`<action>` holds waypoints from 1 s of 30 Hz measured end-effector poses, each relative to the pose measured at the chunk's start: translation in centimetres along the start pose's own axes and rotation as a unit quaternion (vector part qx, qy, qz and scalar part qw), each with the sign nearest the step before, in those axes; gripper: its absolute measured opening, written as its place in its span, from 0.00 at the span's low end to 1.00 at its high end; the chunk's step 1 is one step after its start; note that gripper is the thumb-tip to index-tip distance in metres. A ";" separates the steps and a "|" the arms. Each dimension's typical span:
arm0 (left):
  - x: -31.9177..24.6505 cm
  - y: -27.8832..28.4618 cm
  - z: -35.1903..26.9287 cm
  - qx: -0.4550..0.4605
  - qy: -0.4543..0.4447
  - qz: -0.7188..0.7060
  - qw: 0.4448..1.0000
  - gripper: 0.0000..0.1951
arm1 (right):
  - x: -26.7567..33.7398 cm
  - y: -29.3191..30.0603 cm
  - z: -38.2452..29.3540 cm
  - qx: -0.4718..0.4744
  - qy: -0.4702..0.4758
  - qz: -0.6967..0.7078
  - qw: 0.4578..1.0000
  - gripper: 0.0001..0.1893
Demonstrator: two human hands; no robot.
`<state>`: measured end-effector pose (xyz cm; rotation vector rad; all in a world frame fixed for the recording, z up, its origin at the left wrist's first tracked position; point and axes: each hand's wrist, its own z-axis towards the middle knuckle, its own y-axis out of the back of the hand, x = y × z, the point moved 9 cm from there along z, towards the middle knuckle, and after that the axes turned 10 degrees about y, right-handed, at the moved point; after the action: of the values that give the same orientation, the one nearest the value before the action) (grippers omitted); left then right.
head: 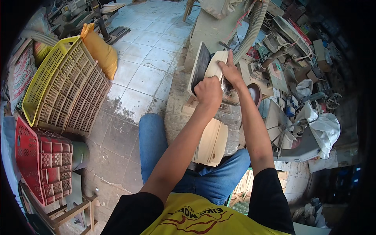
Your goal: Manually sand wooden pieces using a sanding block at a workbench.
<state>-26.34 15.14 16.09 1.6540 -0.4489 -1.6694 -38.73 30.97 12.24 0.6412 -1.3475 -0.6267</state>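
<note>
Both of my hands hold a pale, shaped wooden board (212,68), or a few boards held together; I cannot tell how many. My left hand (209,90) is closed in a fist around its near end. Along the far right edge lies my right hand (231,70), thumb on top and index finger stretched forward. Just left of the boards stands a dark-faced upright panel (202,62) with a pale wooden edge; whether they touch is unclear. Between my knees, a stack of similar thin wooden boards (212,142) rests on the worn bench (178,124).
A ribbed hose (249,39) rises beyond my right hand, and a round disc (257,94) sits beside my right forearm. To the left stand yellow crates (55,91), a red crate (55,164) and an orange sack (101,53). Cluttered tools (290,97) fill the right side.
</note>
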 end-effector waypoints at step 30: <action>5.0 7.9 -2.2 0.197 0.063 -0.476 0.855 0.19 | 11.1 11.4 -11.2 -0.120 0.153 0.093 0.976 0.14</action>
<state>-21.80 6.82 17.80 2.5264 0.1765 -2.2162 -25.82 31.22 26.77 0.3919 -1.0102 -0.5054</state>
